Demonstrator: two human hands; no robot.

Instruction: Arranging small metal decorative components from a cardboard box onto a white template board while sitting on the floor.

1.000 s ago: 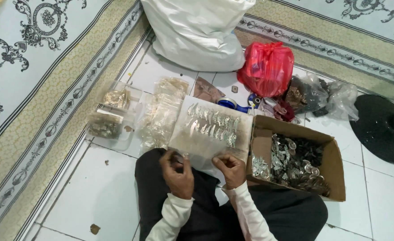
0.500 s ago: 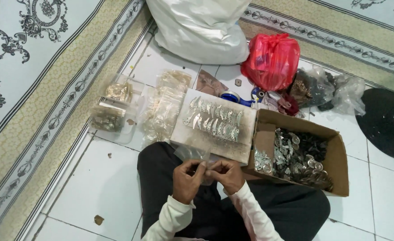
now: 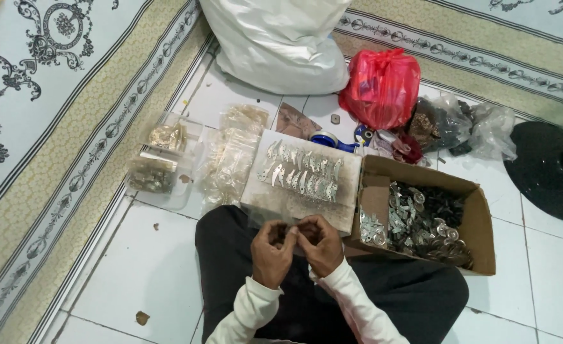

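Since a second ago, both hands have come together from apart at the board's near edge; they now meet low in the middle of the frame, above the lap. The left hand (image 3: pixel 274 250) and the right hand (image 3: pixel 319 243) curl inward, fingertips touching, pinching something small between them. What it is cannot be told; it is hidden by the fingers.

Just above the hands lies a pale flat board (image 3: pixel 288 202) with two rows of small shiny metal pieces (image 3: pixel 302 174) laid out side by side, filling most of its upper half; the lower half is bare. To the right, a brown cardboard box (image 3: pixel 479 216) holds a loose heap of many more silver metal parts (image 3: pixel 421 223), so, judging by that, much seems left to sort. Left of the board sit clear plastic bags (image 3: pixel 233 156), seemingly filled with parts.

Farther up are a white sack (image 3: pixel 275 38) and a red plastic bag (image 3: pixel 381 86).
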